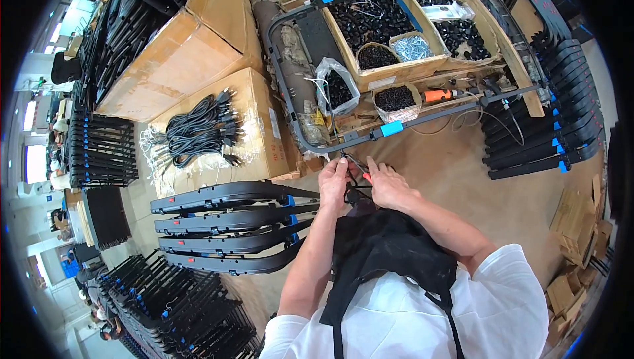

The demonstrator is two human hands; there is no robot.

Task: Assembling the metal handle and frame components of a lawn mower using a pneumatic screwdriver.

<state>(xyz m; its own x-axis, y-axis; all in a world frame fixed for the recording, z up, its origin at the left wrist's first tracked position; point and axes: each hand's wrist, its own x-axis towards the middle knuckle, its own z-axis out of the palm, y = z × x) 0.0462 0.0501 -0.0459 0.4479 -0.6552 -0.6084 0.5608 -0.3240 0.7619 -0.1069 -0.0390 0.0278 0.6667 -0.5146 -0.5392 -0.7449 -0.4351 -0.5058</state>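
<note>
Left hand (333, 183): grip pinched on a dark strip (344, 156), just beside the near bar of the black frame (436, 117). Right hand (392, 186): grip clamped on a red-handled tool (367, 177). I should steady the strip, fingertips clear of the tool's tip.

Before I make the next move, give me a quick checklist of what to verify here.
1. Left hand at the frame: ok, by its near bar; exact grip, cannot tell.
2. Red tool in the right hand: ok, red shows beside the palm.
3. Tool tip touching its spot: cannot tell, too small.
4. Blue clip on the near bar: ok.
5. Silver fasteners stocked: ok, heaped in the wooden tray.
6. Orange tool away from both hands: ok, beyond the near bar.
</note>
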